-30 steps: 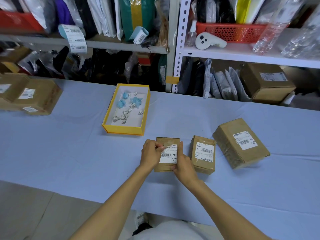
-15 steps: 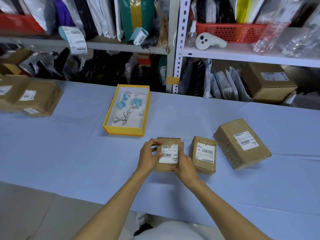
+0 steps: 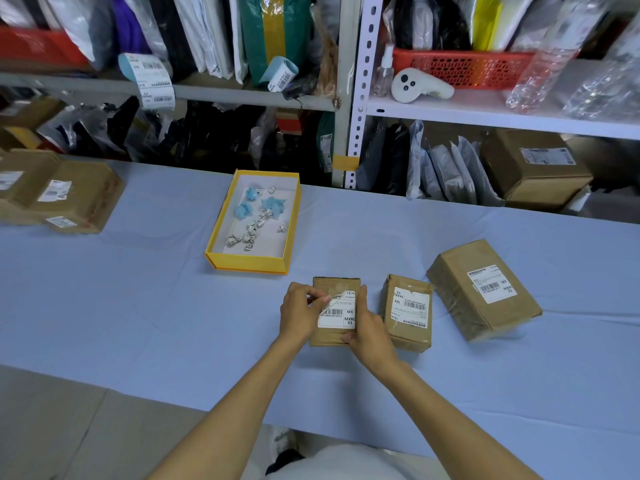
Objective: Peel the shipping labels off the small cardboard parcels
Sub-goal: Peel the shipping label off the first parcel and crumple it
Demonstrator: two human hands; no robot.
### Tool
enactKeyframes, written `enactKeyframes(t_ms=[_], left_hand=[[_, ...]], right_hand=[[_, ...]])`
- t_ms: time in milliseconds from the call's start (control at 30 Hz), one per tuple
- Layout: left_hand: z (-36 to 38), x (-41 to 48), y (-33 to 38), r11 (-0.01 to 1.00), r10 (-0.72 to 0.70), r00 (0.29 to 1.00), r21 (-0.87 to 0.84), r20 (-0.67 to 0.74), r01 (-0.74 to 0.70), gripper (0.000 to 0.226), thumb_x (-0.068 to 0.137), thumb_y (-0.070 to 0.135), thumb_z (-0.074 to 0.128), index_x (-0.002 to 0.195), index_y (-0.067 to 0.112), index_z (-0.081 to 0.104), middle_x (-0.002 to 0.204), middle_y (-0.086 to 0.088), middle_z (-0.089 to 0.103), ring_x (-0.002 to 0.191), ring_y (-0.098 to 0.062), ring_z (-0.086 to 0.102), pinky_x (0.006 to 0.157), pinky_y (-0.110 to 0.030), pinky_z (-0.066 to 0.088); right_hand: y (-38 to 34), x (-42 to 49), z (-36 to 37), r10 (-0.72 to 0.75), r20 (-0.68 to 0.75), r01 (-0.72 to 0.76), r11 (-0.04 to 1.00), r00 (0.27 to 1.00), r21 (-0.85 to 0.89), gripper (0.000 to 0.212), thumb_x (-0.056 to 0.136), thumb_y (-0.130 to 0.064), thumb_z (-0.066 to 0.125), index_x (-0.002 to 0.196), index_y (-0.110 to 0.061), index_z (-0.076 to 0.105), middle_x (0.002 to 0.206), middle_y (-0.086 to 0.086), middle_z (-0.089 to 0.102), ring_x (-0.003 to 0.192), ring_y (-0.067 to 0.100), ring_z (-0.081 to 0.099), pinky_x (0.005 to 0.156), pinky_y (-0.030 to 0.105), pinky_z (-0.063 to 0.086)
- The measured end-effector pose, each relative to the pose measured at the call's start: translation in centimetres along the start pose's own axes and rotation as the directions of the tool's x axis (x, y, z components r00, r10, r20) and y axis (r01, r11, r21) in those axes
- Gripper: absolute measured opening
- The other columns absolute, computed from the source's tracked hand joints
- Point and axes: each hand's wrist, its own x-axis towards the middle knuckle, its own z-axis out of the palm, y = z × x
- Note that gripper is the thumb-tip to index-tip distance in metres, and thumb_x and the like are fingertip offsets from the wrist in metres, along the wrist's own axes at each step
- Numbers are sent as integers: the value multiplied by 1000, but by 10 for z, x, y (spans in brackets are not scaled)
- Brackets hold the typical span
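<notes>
- Left hand (image 3: 300, 315) pinches the lifted upper-left corner of the shipping label (image 3: 337, 313) between thumb and fingertips; the corner is curled up off the cardboard, while the rest of the label lies flat.
- Right hand (image 3: 367, 329) is clamped around the right edge and lower corner of the small parcel (image 3: 333, 336), pressing it against the blue bench (image 3: 138, 306) so it cannot slide.
- That parcel lies at the near middle of the bench, just in front of the yellow tray (image 3: 254, 265), which holds crumpled label scraps.
- To do this step well, the pull should probably run low and diagonal, from the raised corner toward the opposite lower-right corner, and close to the surface rather than straight up; a steep pull looks likely to tear the paper or strip the cardboard skin.
- A slow, even draw seems wiser than a jerk, with the pinch moved closer to the peel line as more label comes free.
- The right hand's fingers lie close to the label's right edge; they may need to shift down the side so they do not pin the label when the peel reaches them.
- Two more parcels wait to the right: a second small parcel (image 3: 408, 313) just beside the right hand and a larger parcel (image 3: 483, 289) beyond it, both with labels in place.
</notes>
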Motion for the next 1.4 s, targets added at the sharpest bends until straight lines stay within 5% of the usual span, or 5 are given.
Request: enactKeyframes(t_ms=[1033, 1267, 1400], left_hand=[[-6, 7, 2, 977, 19, 983, 206, 182, -57, 14, 95, 21, 54, 96, 8, 59, 109, 0, 39, 99, -17, 54, 84, -20, 35], [-10, 2, 2, 996, 71, 984, -57, 163, -63, 16, 87, 9, 64, 79, 20, 57, 107, -8, 51, 98, -15, 56, 91, -27, 46], [-8, -4, 0, 981, 121, 984, -169, 131, -98, 33, 77, -1, 71, 93, 22, 55, 112, -7, 56, 101, -11, 56, 88, -23, 49]], right_hand=[[-1, 2, -5, 6, 49, -10, 996, 999, 85, 103, 81, -2, 63, 153, -15, -11, 117, 10, 65, 104, 27, 61, 87, 38, 51], [-1, 4, -6, 18, 62, -24, 996, 998, 89, 104, 81, -4, 63, 153, -16, -10, 115, 11, 65, 101, 27, 62, 86, 40, 53], [-3, 5, -8, 27, 63, -33, 994, 998, 103, 103, 82, -4, 63, 153, -16, -11, 112, 11, 66, 99, 27, 63, 84, 40, 53]])
